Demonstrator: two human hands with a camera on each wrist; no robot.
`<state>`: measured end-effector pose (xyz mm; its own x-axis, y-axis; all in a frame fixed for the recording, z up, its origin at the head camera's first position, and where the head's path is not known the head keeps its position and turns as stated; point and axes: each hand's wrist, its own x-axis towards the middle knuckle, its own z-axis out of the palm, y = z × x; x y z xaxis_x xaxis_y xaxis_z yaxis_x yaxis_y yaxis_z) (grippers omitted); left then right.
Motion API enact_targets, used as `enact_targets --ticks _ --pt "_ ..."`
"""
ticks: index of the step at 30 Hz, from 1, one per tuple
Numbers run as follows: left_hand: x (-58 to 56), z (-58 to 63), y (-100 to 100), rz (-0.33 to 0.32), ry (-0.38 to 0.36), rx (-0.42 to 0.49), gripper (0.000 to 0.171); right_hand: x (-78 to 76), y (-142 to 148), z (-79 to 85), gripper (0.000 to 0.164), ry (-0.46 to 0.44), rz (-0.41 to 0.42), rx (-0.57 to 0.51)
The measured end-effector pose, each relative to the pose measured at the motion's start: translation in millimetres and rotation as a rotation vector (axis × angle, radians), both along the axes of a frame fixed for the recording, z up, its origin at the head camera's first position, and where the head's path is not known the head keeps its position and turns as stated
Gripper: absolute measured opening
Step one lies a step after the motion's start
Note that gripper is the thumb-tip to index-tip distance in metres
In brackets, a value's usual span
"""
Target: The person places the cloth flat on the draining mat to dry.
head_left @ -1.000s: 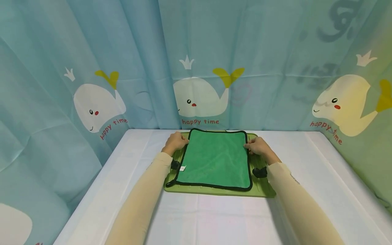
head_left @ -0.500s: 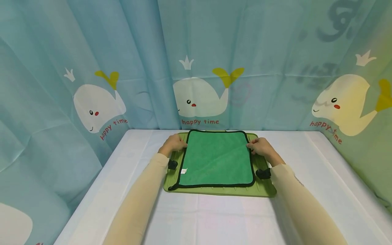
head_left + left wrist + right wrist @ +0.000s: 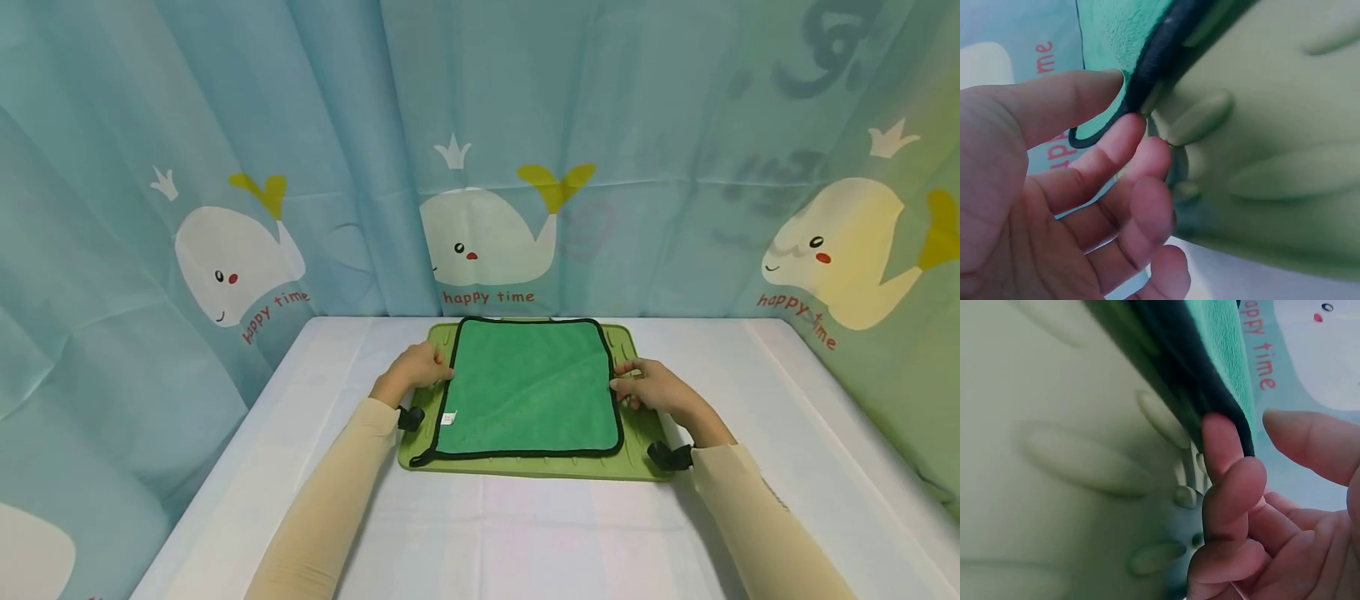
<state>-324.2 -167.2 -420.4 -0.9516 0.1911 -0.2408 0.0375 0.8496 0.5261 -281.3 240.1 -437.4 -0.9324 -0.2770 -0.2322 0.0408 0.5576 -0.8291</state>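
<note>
A green cloth (image 3: 528,387) with black hem lies flat on an olive ridged mat (image 3: 525,465) on the white table. My left hand (image 3: 416,371) is at the cloth's left edge. In the left wrist view the left hand (image 3: 1124,100) pinches the hem, thumb on top of the cloth (image 3: 1116,25) and index finger beneath, above the mat (image 3: 1272,125). My right hand (image 3: 648,387) is at the right edge. There the right hand (image 3: 1246,422) has its index fingertip (image 3: 1219,434) tucked under the hem of the cloth (image 3: 1222,331), with the thumb held slightly apart over the mat (image 3: 1054,425).
The white table (image 3: 525,533) is closed in by a blue whale-print curtain (image 3: 487,167) at the back and both sides. A small white tag (image 3: 448,417) sits at the cloth's near left edge. Black wrist cameras (image 3: 667,456) ride on both forearms.
Both hands have slid toward me along the cloth's side edges, the right one farther. The cloth's near edge has drawn back a little on the mat.
</note>
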Motion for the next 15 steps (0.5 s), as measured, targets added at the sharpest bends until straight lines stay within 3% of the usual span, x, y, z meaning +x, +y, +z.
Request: enact_targets --ticks 8,15 --pt "24.8 -5.6 -9 -0.016 0.042 0.010 0.028 24.3 -3 -3.6 0.048 -0.004 0.037 -0.016" --pt "39.1 -9.7 -6 0.001 0.047 0.014 0.022 31.2 -7 -5.5 0.034 0.013 0.031 -0.014"
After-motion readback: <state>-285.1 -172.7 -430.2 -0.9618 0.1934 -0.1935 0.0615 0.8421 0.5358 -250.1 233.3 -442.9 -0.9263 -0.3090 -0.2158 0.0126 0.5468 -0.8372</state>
